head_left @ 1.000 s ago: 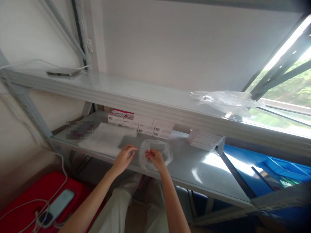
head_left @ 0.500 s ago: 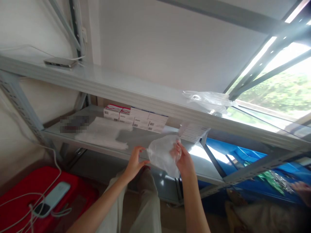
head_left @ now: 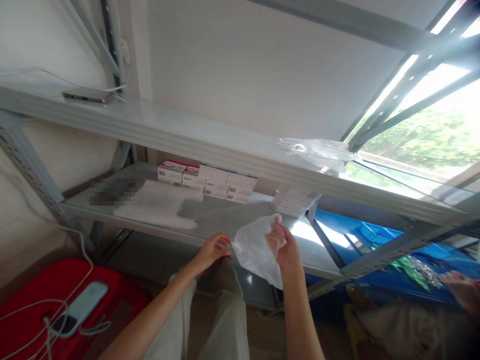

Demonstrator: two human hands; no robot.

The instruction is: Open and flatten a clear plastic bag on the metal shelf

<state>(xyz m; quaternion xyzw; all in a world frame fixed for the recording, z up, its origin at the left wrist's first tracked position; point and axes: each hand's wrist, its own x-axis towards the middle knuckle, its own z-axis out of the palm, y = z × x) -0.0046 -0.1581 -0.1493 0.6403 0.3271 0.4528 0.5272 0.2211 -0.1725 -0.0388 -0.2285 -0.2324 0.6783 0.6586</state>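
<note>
A clear plastic bag [head_left: 255,247] hangs between my two hands in front of the lower shelf. My right hand [head_left: 288,247] is closed on its right edge, with some fingers showing through the film. At the bag's left corner, my left hand [head_left: 214,251] has its fingers drawn together on the gathered plastic. Flat white plastic bags [head_left: 155,205] lie on the shelf beyond my left hand. Behind them stands a row of small white printed boxes [head_left: 228,185]. Farther right, a clear bag holding white boxes [head_left: 296,201] rests on the same shelf.
The upper shelf [head_left: 187,127] bears a phone-like device [head_left: 89,95] and crumpled clear plastic [head_left: 318,150]. At lower left, a red stool [head_left: 123,290] holds a power bank [head_left: 82,307] and white cables. Blue bins [head_left: 348,240] and another person's hand [head_left: 459,287] are at right.
My left hand has moved slightly right and closed its fingers on the bag's left corner. The bag hangs a little lower, still held by my right hand.
</note>
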